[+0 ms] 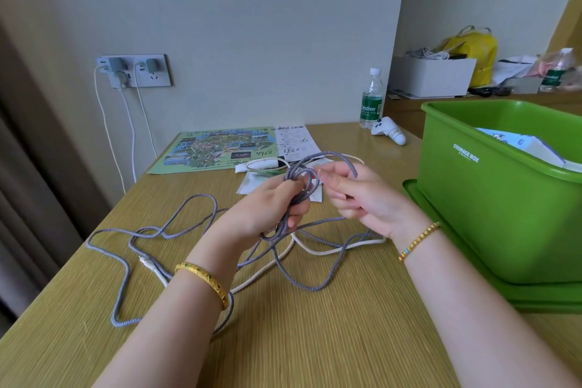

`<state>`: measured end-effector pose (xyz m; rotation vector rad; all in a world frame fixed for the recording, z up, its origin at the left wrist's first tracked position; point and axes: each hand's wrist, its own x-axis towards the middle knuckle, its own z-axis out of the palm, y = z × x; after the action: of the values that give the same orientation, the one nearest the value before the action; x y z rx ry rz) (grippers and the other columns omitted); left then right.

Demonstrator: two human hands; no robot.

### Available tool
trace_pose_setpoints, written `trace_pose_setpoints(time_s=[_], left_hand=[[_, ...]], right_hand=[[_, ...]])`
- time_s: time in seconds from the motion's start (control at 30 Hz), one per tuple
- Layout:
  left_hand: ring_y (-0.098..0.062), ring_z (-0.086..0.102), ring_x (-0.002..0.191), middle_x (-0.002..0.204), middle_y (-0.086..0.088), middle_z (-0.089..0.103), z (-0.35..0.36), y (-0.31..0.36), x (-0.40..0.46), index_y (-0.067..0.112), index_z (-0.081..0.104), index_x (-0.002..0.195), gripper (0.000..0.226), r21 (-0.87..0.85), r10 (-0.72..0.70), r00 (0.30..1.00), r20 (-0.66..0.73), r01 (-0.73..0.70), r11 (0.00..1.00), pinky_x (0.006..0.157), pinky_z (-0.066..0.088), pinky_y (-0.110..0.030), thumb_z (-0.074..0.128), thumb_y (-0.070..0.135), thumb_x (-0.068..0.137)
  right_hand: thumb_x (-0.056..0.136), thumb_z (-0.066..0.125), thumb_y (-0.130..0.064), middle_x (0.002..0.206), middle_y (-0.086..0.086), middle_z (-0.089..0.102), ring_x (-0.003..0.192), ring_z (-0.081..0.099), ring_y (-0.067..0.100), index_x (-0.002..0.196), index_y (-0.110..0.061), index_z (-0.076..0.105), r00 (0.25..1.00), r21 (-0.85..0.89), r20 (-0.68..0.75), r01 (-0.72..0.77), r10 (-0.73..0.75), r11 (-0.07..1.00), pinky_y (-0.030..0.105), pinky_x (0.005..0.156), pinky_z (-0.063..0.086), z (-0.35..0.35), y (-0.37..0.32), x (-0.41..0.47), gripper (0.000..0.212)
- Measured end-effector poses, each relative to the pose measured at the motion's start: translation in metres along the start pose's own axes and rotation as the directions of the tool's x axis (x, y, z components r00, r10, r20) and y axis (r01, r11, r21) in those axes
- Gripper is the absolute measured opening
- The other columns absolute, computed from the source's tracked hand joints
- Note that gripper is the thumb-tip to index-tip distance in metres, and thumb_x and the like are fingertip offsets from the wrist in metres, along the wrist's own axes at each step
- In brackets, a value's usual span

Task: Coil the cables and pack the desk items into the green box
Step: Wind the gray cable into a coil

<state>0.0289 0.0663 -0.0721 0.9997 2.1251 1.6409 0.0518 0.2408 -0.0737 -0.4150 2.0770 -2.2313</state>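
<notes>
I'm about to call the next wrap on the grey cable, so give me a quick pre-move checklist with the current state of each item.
1. Left hand grips the coiled loops of the grey braided cable: ok.
2. Right hand pinches the running strand: ok.
3. Grey cable's slack runs free: not ok, it crosses the white cable on the desk.
4. Grey cable's far end loose, not plugged in: cannot tell.
5. Green box open and beside the right hand: ok.
6. Room left inside the box: cannot tell, items already in it.
</notes>
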Motion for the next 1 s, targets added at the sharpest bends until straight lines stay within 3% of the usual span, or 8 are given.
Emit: trace_pose_setpoints(time_s=[0.13,0.3,0.43,0.53,0.6,0.8,0.87,1.0], left_hand=[[-0.012,0.037,0.045,0.049,0.005,0.038,-0.001,0.0,-0.002,0.013,0.035,0.067,0.035,0.017,-0.019,0.997,0.077,0.018,1.0,0.049,0.034,-0.024,0.027,0.017,0.101],[-0.011,0.04,0.044,0.061,0.002,0.048,-0.002,-0.002,0.0,0.014,0.043,0.083,0.023,-0.094,-0.054,0.998,0.02,0.056,0.994,0.043,0.039,-0.021,0.036,0.027,0.1],[-0.009,0.032,0.037,0.054,0.004,0.042,-0.009,-0.004,0.002,0.015,0.044,0.079,0.03,-0.147,-0.073,0.99,-0.121,0.055,0.988,0.036,0.026,-0.017,0.033,0.032,0.1],[-0.009,0.035,0.037,0.048,0.008,0.043,-0.014,-0.004,0.006,0.016,0.042,0.076,0.031,-0.284,-0.053,0.942,-0.331,-0.046,0.958,0.036,0.03,-0.017,0.032,0.031,0.101],[-0.008,0.039,0.04,0.047,0.009,0.045,-0.015,-0.005,0.008,0.018,0.042,0.075,0.031,-0.339,-0.074,0.875,-0.479,-0.106,0.935,0.038,0.035,-0.017,0.032,0.032,0.1],[-0.004,0.047,0.046,0.057,0.007,0.049,-0.012,-0.007,0.012,0.022,0.044,0.074,0.032,-0.469,-0.182,0.693,-0.698,-0.25,0.847,0.044,0.042,-0.017,0.032,0.037,0.1],[-0.003,0.057,0.053,0.068,0.006,0.055,-0.012,-0.007,0.012,0.022,0.045,0.074,0.033,-0.533,-0.22,0.685,-0.694,-0.284,0.797,0.049,0.047,-0.018,0.032,0.038,0.099],[-0.018,0.07,0.066,0.082,-0.004,0.071,-0.007,-0.005,0.011,0.019,0.043,0.079,0.033,-0.629,-0.227,0.773,-0.592,-0.267,0.73,0.059,0.056,-0.025,0.028,0.039,0.1]], right_hand=[[0.072,0.066,-0.029,0.048,-0.01,0.036,0.038,0.024,0.001,0.088,-0.014,0.061,0.999,-0.019,0.017,-0.029,0.03,0.999,0.011,0.033,0.017,0.003,-0.001,-0.002,0.023],[0.08,0.062,-0.026,0.044,-0.014,0.032,0.036,0.022,0.001,0.078,-0.015,0.059,0.996,-0.083,-0.09,-0.007,0.0,0.997,0.012,0.032,0.017,0.006,0.001,0.001,0.012],[0.081,0.063,-0.023,0.044,-0.013,0.033,0.036,0.026,0.002,0.079,-0.012,0.055,0.97,0.052,-0.24,0.061,-0.046,0.997,0.013,0.032,0.024,-0.006,-0.003,0.001,0.014],[0.072,0.066,-0.025,0.047,-0.011,0.04,0.043,0.039,0.005,0.085,-0.011,0.058,0.959,0.13,-0.278,0.087,-0.048,0.988,0.019,0.047,0.048,-0.016,-0.006,0.0,0.021],[0.078,0.063,-0.02,0.049,-0.009,0.045,0.048,0.047,0.007,0.088,-0.009,0.06,0.974,0.121,-0.226,0.039,-0.011,0.992,0.024,0.057,0.055,-0.014,-0.003,0.0,0.015],[0.094,0.047,-0.018,0.045,-0.008,0.037,0.035,0.031,0.004,0.087,-0.008,0.063,0.987,0.021,-0.045,-0.154,0.155,0.988,0.014,0.033,0.026,0.007,0.008,0.004,0.02],[0.096,0.045,-0.026,0.045,-0.008,0.034,0.034,0.028,0.003,0.088,-0.01,0.063,0.966,-0.078,0.026,-0.254,0.257,0.964,0.013,0.032,0.022,0.013,0.013,0.004,0.025],[0.096,0.044,-0.033,0.043,-0.009,0.034,0.031,0.025,0.001,0.088,-0.012,0.064,0.908,-0.244,0.148,-0.351,0.392,0.904,0.012,0.029,0.017,0.023,0.019,0.004,0.031]])
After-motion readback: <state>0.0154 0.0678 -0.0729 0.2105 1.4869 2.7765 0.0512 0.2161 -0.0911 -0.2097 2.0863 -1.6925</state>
